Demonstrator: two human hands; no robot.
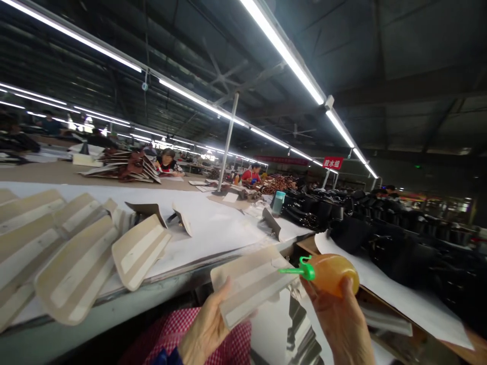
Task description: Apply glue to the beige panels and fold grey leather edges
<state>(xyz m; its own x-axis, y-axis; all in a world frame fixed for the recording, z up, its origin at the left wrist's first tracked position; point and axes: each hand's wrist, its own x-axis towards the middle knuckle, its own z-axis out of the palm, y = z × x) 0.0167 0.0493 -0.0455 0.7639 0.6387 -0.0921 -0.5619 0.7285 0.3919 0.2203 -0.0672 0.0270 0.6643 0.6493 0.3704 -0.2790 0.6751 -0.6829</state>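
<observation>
My left hand [211,317] grips the lower left edge of a beige panel [251,286] with paler strips along it, held tilted in front of the table edge. In my right hand [338,314] is an orange squeeze bottle [331,274], fingers wrapped round its body. Its green nozzle [297,271] points left, over the right part of the panel; whether the tip touches the surface I cannot tell. Similar beige panels with pale strips [140,251] lie overlapping on the white-covered table to the left.
The white table top [213,218] runs ahead. A teal cup [278,202] stands near black bags [319,208] at the right. More cut pieces [300,329] lie below, beside my checked apron [178,329]. Co-workers [251,175] sit farther back; a metal post [228,142] rises from the table.
</observation>
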